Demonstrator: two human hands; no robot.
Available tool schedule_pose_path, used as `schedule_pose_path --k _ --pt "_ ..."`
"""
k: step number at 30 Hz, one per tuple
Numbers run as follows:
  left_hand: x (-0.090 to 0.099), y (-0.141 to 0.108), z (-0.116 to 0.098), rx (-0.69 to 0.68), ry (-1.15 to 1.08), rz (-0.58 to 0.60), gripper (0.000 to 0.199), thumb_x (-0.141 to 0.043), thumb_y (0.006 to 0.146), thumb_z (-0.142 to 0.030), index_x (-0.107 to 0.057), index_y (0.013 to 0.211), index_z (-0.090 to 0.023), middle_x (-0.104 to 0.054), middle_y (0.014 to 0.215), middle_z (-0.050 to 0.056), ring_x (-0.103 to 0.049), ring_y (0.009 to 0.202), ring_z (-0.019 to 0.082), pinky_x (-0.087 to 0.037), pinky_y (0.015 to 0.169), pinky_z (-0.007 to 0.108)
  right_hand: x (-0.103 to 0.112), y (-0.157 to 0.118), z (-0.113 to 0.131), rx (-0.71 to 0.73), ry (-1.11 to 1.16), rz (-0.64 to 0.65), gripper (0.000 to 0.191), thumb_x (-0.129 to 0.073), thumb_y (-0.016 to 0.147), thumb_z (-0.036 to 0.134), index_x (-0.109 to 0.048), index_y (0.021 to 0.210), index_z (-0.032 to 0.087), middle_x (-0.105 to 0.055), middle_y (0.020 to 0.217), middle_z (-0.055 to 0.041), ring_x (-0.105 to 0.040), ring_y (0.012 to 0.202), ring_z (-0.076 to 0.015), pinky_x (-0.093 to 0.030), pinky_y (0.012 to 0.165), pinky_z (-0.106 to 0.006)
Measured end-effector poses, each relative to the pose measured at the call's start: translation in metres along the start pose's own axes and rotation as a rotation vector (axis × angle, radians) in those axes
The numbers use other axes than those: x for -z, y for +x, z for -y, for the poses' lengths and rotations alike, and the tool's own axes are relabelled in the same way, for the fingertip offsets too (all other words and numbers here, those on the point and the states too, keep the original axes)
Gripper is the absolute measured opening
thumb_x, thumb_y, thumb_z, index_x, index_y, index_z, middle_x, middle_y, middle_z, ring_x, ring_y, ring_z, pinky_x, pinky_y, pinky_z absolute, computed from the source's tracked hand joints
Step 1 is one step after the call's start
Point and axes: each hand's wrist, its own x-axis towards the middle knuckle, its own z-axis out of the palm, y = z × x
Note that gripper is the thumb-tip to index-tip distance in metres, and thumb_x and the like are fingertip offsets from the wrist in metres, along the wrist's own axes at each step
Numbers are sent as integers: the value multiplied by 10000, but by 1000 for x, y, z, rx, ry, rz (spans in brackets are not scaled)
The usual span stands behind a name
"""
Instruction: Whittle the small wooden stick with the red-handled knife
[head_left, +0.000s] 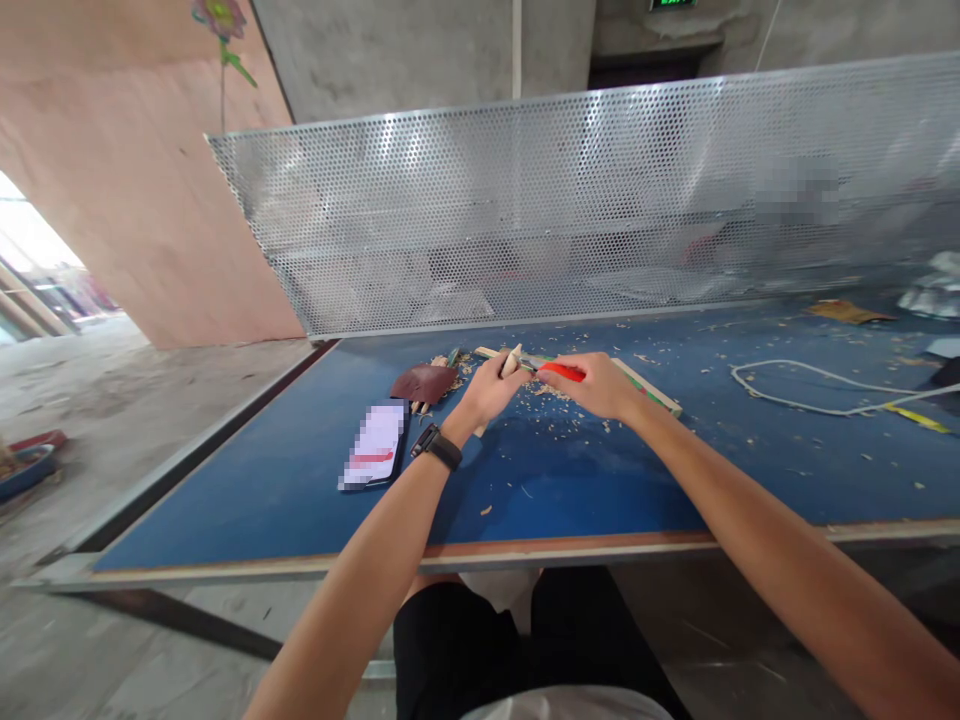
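Note:
My left hand (495, 388), with a dark watch on its wrist, is closed around a pale piece of wood (512, 360) over the blue table. My right hand (592, 385) grips the red handle of a knife (562, 372). The blade points left and meets or nearly meets the wood; exact contact is too small to tell. Wood shavings (551, 405) lie beneath and around both hands. Left of my left hand are a dark red pouch (424, 382) and a phone (375, 443) with its screen lit.
A perforated metal screen (480, 220) stands along the table's back edge. Behind my right hand lies a green-edged wooden strip (652, 390). Farther right are a looped white cord (802, 365), a yellow strip (919, 417) and a brown piece (851, 311).

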Motion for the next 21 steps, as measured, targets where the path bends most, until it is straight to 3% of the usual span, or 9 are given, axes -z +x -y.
schedule_pose_path --k 4,9,12,17,21 --pt "1 2 -1 35 38 32 250 -663 836 -396 -521 745 -211 -492 645 -36 -445 645 128 -319 625 301 -2 0 0 -20 -107 -61 551 -566 946 775 -854 1014 310 -797 845 -42 -691 763 -251 -415 637 -343" --pt "5 -2 -6 56 44 135 392 -665 882 -503 -472 694 -218 -448 592 -37 -393 569 111 -261 564 298 0 2 -10 -81 -308 -288 529 -545 958 764 -858 1076 354 -810 874 -49 -709 790 -286 -375 607 -346" --pt "7 -4 -9 72 49 139 402 -626 930 -505 -454 702 -222 -450 585 -35 -399 544 108 -271 547 295 2 3 -15 -112 -280 -281 547 -542 955 773 -857 1052 336 -796 833 -58 -685 741 -275 -364 591 -343" --pt "6 -3 -7 52 112 28 231 -548 997 -363 -489 823 -222 -494 605 -43 -459 521 108 -321 543 272 -4 3 -8 -78 -184 -224 572 -554 946 788 -815 879 283 -741 731 -50 -623 667 -235 -338 576 -345" --pt "9 -3 -8 4 146 50 329 -566 1015 -424 -462 774 -225 -475 574 -55 -485 442 99 -328 488 264 -5 1 -4 -22 -127 -165 569 -560 953 779 -797 862 270 -733 732 -41 -617 672 -219 -351 606 -345"
